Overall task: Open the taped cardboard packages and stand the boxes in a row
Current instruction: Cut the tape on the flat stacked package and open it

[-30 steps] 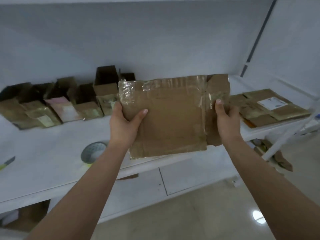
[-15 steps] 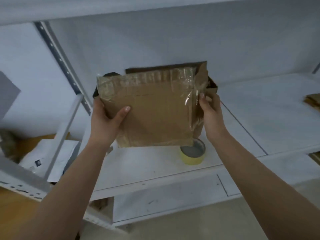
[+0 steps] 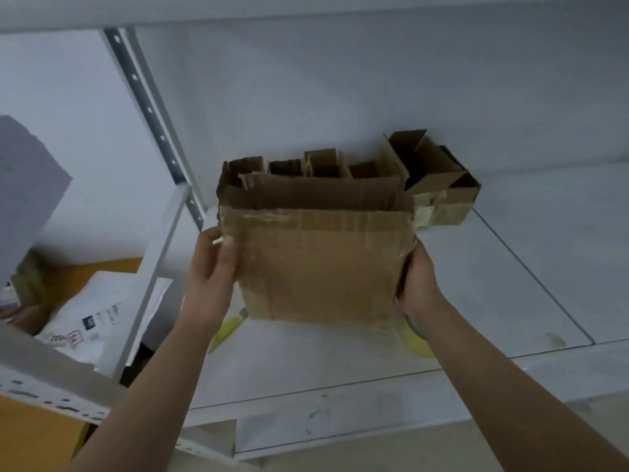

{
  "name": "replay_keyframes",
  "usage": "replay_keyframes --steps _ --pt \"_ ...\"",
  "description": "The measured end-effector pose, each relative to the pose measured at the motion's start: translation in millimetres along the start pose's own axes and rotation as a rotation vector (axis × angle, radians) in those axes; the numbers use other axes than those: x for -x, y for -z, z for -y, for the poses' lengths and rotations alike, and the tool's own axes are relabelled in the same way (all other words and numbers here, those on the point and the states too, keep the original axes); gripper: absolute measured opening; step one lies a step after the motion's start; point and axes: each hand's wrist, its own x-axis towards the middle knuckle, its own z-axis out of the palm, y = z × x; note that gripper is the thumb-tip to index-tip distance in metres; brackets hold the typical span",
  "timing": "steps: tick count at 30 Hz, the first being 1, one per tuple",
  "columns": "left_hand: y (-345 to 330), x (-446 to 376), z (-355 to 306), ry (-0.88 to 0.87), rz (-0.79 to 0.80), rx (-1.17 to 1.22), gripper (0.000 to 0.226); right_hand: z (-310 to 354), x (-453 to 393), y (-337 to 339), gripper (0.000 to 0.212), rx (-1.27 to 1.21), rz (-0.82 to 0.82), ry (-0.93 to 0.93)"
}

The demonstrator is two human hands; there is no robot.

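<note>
A flat cardboard package (image 3: 320, 267) sits upright at the centre of the frame, held between both hands above the white shelf (image 3: 510, 274). Its top edge is open, the inner flap standing up behind the front face, and clear tape glints along the upper band and down the right edge. The left hand (image 3: 212, 270) grips the left edge — thumb lying on the front face, fingers curled round behind. The right hand (image 3: 417, 282) clasps the lower right edge, its palm against the side and its fingers wrapped out of sight behind the cardboard.

Just behind the package, toward the upper centre of the frame, a row of opened boxes (image 3: 439, 178) stands along the back wall; their flaps point up, and the rightmost one carries a pale label on its front. How many stand in the row cannot be told, since the package hides most of them.

Below the package, a yellow-handled knife (image 3: 226, 330) lies on the shelf at centre left, partly covered by the left forearm. A roll of yellow tape (image 3: 417, 342) peeks out beside the right wrist. At the left of the frame, a perforated metal upright (image 3: 149, 114) rises — beyond it, white printed parcels (image 3: 95, 321) lie in the lower left.
</note>
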Motion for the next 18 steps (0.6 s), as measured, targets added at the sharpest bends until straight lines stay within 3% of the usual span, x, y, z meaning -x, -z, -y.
replay_keyframes --steps 3,7,11,18 --pt "1.0 -13.9 3.3 0.191 -0.013 0.201 0.049 -4.7 0.4 -0.3 0.049 -0.035 -0.007 -0.064" --pt "4.5 -27.6 10.5 0.199 0.096 0.204 0.035 -6.3 8.6 -5.6 0.057 -0.129 -0.075 -0.109" --pt "6.6 -43.6 22.5 0.197 0.329 0.244 0.067 -10.1 22.5 -14.4 0.058 -0.184 -0.189 -0.122" --pt "-3.3 -42.2 36.7 0.419 0.487 0.455 0.039 -16.1 52.6 -21.8 0.044 -0.237 -0.365 0.011"
